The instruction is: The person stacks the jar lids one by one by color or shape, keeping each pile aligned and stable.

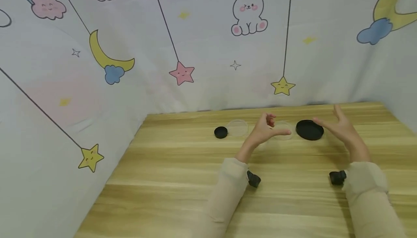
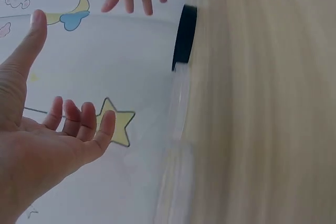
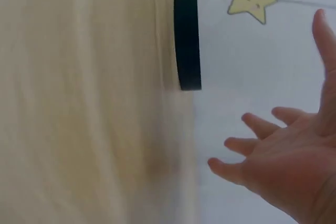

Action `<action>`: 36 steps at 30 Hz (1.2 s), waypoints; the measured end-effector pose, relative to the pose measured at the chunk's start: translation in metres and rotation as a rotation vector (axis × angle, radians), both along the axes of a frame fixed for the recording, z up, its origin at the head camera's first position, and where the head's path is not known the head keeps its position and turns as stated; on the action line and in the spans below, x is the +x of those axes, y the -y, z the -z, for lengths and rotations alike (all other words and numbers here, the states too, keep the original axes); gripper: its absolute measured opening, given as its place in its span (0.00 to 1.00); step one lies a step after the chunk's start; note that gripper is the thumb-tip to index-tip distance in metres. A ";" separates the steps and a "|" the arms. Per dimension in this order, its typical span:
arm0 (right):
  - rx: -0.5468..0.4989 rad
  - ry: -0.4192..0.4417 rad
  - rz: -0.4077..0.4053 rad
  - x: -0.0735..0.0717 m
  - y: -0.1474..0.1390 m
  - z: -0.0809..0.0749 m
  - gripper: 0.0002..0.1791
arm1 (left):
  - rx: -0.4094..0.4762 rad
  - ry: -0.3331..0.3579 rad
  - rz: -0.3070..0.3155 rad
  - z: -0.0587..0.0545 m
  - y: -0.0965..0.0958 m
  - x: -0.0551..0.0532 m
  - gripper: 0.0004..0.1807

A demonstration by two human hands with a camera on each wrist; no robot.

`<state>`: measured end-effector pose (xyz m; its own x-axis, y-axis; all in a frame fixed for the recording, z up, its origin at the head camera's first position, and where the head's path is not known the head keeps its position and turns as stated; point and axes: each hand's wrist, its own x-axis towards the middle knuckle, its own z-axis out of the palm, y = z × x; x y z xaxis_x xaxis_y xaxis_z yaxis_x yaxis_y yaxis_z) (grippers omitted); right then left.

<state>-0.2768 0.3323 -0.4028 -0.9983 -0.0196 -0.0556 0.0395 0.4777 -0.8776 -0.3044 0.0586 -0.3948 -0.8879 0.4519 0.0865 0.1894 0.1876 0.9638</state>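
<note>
Head view: both hands hold nothing, and the clear dishes are easy to strike

You have the large black dish (image 1: 310, 129) flat on the wooden table (image 1: 156, 194). Your left hand (image 1: 264, 131) is to the left of this dish; its thumb stands away from the loosely bent fingers, which grasp nothing. Your right hand (image 1: 340, 125) is to the right of it, with fingers released and spread. The right wrist view shows this hand apart from the dish.

Just to the left of the large black dish lies the nearer clear dish (image 1: 282, 125). Farther left of it are the second clear dish (image 1: 237, 127) and then the small black dish (image 1: 220, 132).

The nearer clear dish seems most at risk. Your left thumb covers part of it in the head view, and its pale rim is weak against the wood, so you could misjudge the edge and push it. If your right hand would press alone on the large black dish, this could slide left and hit its neighbour. The walls are low, so a grip placed too high could slip off.
</note>
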 end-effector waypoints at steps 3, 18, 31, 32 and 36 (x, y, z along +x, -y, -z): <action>-0.074 0.043 -0.025 0.004 -0.008 0.011 0.55 | 0.041 0.074 -0.002 0.008 -0.018 0.007 0.29; -0.145 0.069 -0.119 -0.005 -0.024 0.036 0.49 | 0.113 0.223 -0.177 0.043 -0.080 0.012 0.24; 0.047 0.027 -0.140 -0.008 -0.019 0.042 0.53 | 0.044 0.054 -0.297 0.061 -0.094 0.001 0.25; 0.056 0.023 -0.138 -0.009 -0.018 0.043 0.53 | 0.041 0.048 -0.299 0.062 -0.094 0.000 0.25; 0.082 0.025 -0.117 -0.012 -0.015 0.044 0.53 | 0.033 0.033 -0.286 0.064 -0.096 -0.007 0.27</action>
